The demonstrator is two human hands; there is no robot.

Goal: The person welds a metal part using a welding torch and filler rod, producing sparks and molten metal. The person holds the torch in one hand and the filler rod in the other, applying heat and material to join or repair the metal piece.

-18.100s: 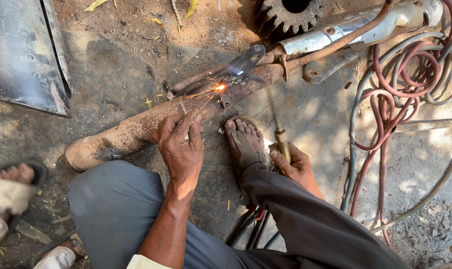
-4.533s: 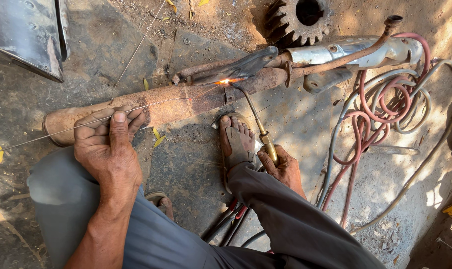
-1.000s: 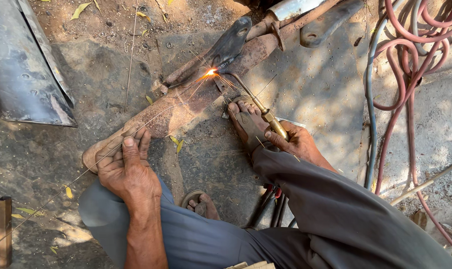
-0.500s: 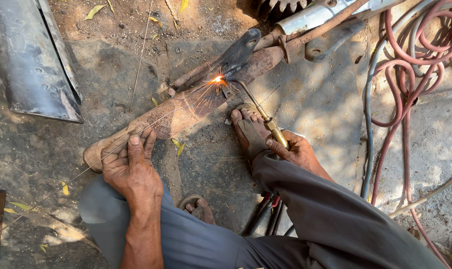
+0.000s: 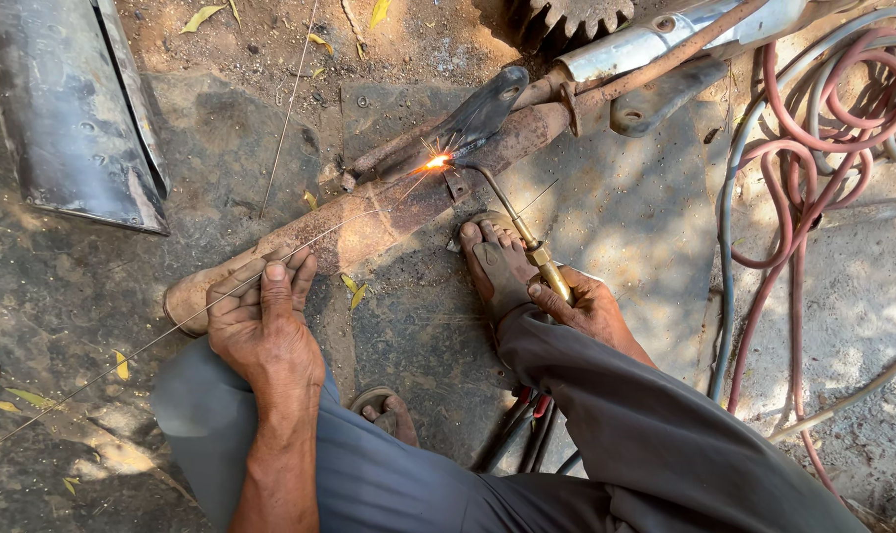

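While my left hand (image 5: 262, 326) pinches the thin metal filler rod (image 5: 171, 330) at lower left, my right hand (image 5: 584, 308) grips the brass torch (image 5: 523, 237); its sparking flame (image 5: 436, 160) meets the rusty brown pipe (image 5: 369, 222) at upper centre.

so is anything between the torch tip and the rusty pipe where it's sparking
Nothing visible. The torch in the right hand curves straight to the spark on the pipe. The thin rod from the left hand runs in along the pipe from the other side, and the foot sits below the torch, not across it.
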